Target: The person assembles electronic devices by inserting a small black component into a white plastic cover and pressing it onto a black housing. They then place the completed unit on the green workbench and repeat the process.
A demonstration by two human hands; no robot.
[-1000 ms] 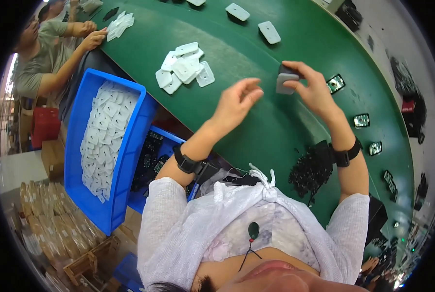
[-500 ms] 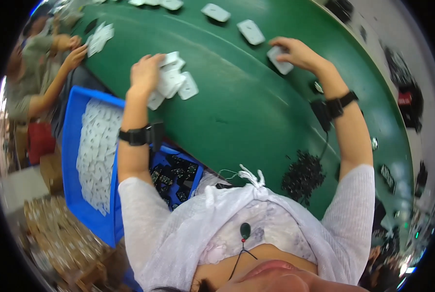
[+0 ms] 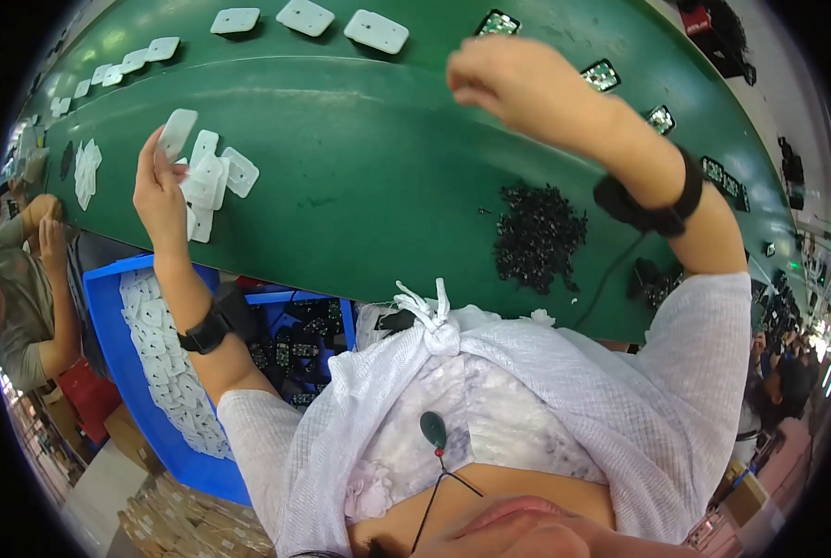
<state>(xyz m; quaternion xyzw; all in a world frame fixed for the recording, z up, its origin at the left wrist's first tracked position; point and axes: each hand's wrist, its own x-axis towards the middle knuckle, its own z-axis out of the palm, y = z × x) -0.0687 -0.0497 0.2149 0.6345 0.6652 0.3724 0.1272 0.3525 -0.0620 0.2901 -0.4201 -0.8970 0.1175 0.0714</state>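
Note:
My left hand (image 3: 159, 191) grips a flat white plastic cover (image 3: 178, 132) between thumb and fingers, tilted above the green table. Beneath and beside it lies a loose pile of similar white covers (image 3: 209, 181). My right hand (image 3: 508, 79) hangs over the far part of the table, its fingers curled in toward the thumb; whatever may be in them is hidden. Just beyond that hand lies a black casing with an exposed circuit board (image 3: 497, 23). To its left rests a white-topped case (image 3: 376, 33).
More white cases (image 3: 305, 17) and open circuit-board casings (image 3: 601, 74) line the table's far side. A heap of small black parts (image 3: 538, 234) lies near me. Blue bins (image 3: 104, 325) with white covers and black boards stand at left, near another person (image 3: 29, 307).
The view has swung, shifting the scene. My left hand has lifted one white cover from the pile. My right hand has let go of a white case and come away from it.

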